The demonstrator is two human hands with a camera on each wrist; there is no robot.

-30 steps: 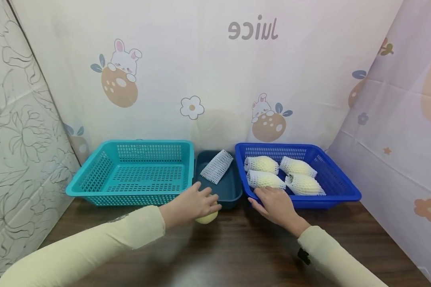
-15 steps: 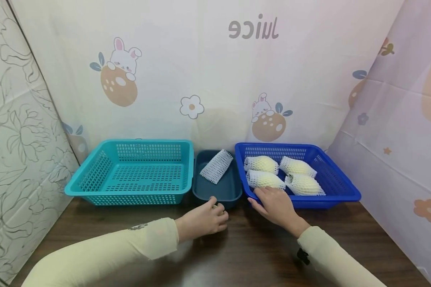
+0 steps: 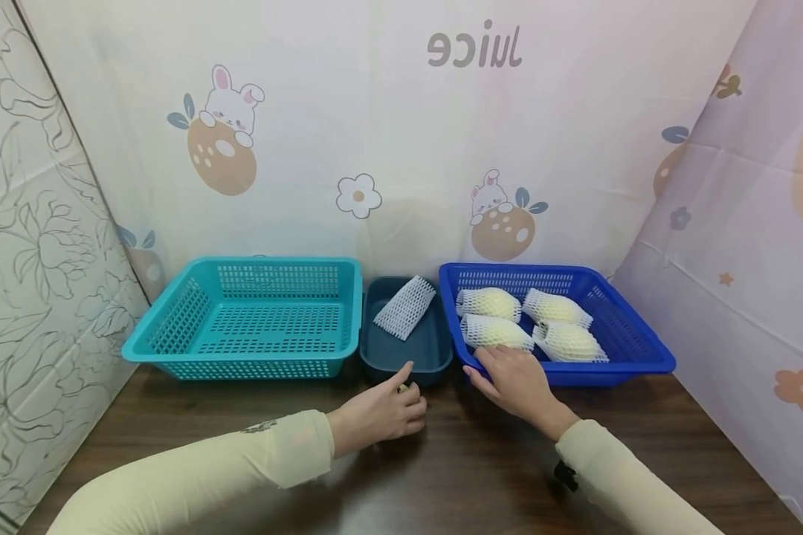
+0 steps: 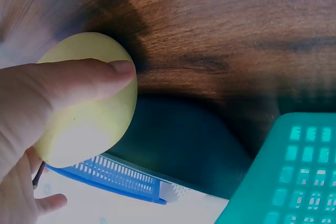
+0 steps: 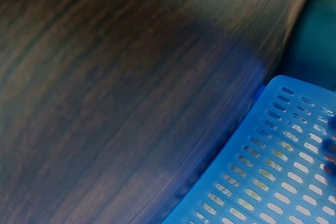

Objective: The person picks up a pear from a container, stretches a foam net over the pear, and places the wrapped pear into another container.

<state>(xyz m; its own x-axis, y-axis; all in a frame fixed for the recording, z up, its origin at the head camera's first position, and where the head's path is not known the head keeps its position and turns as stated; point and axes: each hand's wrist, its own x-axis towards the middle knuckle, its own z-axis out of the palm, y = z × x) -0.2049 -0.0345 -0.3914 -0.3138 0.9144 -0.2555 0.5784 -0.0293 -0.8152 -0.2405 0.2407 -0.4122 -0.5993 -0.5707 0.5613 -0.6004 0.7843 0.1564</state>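
A pale yellow pear (image 4: 89, 124) with a dark stem is held in my left hand (image 3: 384, 409), thumb across its side and fingers behind it. In the head view the hand hides nearly all of the pear, low in front of the small dark teal tray (image 3: 401, 360). My right hand (image 3: 518, 386) grips the near rim of the blue basket (image 3: 632, 368), with fingers over the inside and thumb outside. Several pale fruits in white foam nets (image 3: 495, 334) lie in that basket. One loose foam net (image 3: 407, 308) lies in the tray.
A turquoise basket (image 3: 241, 364) with nothing in it stands left of the tray. All three containers stand in a row on the dark wooden table (image 3: 455, 475). A printed curtain (image 3: 401, 134) hangs right behind them.
My left hand has moved right and a little nearer to me, turning so that it hides the pear. Its thumb has lifted slightly. My right hand stays on the blue basket.
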